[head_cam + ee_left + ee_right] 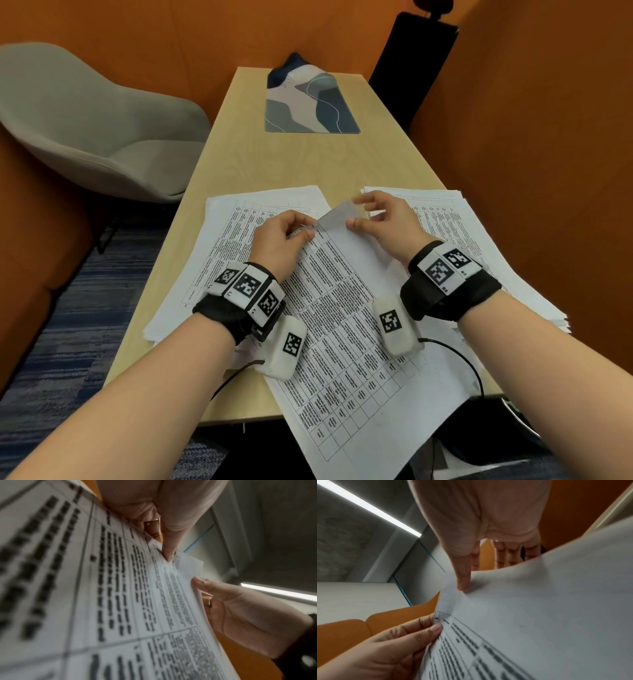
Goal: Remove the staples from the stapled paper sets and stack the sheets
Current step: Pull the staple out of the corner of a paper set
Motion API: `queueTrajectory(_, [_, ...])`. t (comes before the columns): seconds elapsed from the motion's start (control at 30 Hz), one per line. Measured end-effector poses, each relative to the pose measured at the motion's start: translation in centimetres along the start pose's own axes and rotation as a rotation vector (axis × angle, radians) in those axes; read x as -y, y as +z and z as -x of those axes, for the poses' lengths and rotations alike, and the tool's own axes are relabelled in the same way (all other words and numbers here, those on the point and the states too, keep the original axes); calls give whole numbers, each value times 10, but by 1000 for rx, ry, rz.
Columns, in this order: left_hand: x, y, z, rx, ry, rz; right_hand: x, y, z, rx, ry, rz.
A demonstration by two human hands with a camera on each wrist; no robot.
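Note:
A stapled set of printed table sheets (342,325) lies slanted over the table's front edge, between my hands. Its top sheet's far corner (339,216) is turned back, blank side up. My left hand (308,228) pinches the set at its far left corner, thumb (169,545) on the printed page (120,588). My right hand (358,212) holds the turned-back corner, thumb (462,580) on the blank side (539,615) and fingers behind it. I cannot make out a staple. One paper stack (226,246) lies at the left, another stack (486,246) at the right.
The wooden table (308,161) runs away from me, with a patterned desk mat (311,102) at its far end. A grey chair (85,130) stands on the left, a black upright object (414,61) at the back right. Orange partition walls close in both sides. Cables (459,353) trail from my wristbands.

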State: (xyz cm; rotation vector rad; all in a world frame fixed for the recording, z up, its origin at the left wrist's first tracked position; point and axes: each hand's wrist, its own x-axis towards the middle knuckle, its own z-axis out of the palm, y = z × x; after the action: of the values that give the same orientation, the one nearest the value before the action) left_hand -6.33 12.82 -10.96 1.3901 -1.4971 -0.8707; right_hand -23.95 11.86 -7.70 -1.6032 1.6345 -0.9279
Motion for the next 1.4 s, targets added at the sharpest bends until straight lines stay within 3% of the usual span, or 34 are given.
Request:
queueTrajectory(0.17, [9, -13, -7, -168, -78, 86, -2, -11, 3, 325, 153, 289])
queueTrajectory(0.27, [8, -19, -7, -162, -83, 45, 5, -14, 4, 302, 90, 444])
queueTrajectory(0.47, [3, -23, -6, 18, -74, -117, 31, -11, 0, 281, -73, 509])
queueTrajectory(0.6, [2, -32, -4, 26, -67, -52, 38, -9, 0, 199, -124, 544])
queueTrajectory(0.77, [10, -41, -2, -113, -135, 59, 16, -16, -2, -179, 41, 560])
queueTrajectory(0.83, [12, -46, -1, -175, -178, 122, 5, -25, -3, -288, 189, 462])
queueTrajectory(0.97, [14, -51, 0, -253, -231, 229, -19, -35, -10, -270, 316, -32])
queueTrajectory(1.23, [12, -51, 0, -300, -288, 296, -14, -40, -8, -374, 122, -181])
queueTrajectory(1.4, [13, -55, 1, -325, -278, 320, -10, -37, -6, -359, 62, -247])
